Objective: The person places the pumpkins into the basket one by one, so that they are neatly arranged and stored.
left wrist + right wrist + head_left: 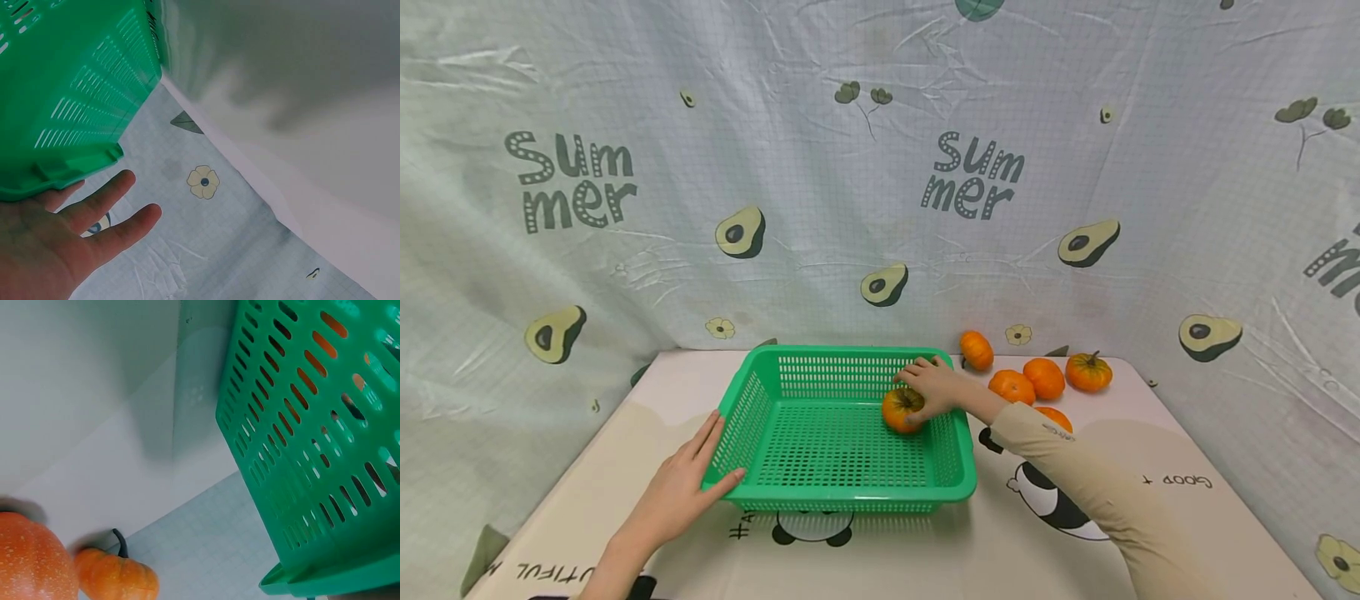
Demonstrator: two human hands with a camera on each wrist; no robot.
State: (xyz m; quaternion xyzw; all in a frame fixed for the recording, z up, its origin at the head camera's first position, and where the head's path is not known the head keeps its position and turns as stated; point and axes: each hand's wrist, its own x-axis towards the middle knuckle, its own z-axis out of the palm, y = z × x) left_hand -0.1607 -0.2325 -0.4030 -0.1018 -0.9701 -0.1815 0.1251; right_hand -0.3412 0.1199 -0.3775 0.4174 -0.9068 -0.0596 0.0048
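Note:
A green plastic basket with slotted walls stands on the table. Inside it, near the right wall, is a small orange pumpkin with greenish streaks on top. My right hand reaches over the basket's right rim and holds this pumpkin, thumb at the front and fingers behind. At the basket's left rim rests my left hand, its fingers straight and spread. The left wrist view shows the left hand against the rim. In the right wrist view the basket wall hides the right hand's grip; orange shows through its slots.
Right of the basket lie several more pumpkins, among them one at the back, a stemmed one and one partly behind the right sleeve. A printed cloth hangs behind and beside the table.

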